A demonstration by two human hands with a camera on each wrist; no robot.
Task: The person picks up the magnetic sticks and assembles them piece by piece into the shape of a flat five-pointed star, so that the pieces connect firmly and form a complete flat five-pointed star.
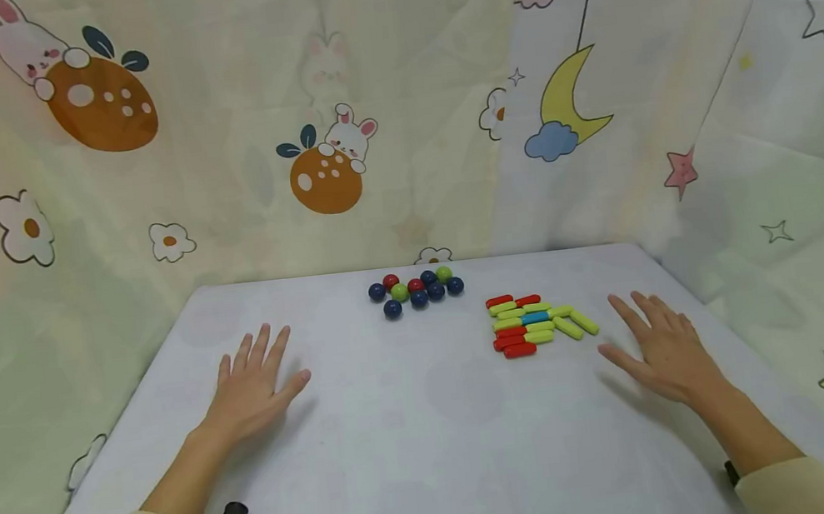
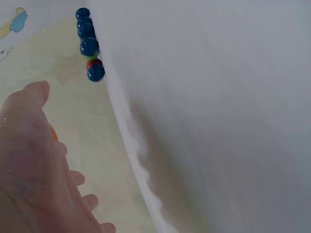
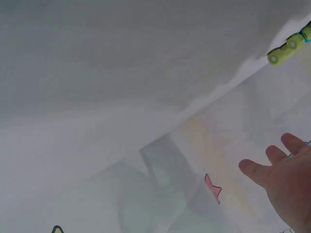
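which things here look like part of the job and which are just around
Probably the job:
coloured balls
coloured sticks, close to the open right hand

Just around:
white table
printed cloth behind it

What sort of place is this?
Probably a staged tabletop recording setup: a white table backed and flanked by a cartoon-print backdrop, with small balls and short colored rods grouped on it.

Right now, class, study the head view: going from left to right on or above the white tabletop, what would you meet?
Left grip → cluster of dark blue, red and green balls → group of red, yellow-green and blue sticks → right grip.
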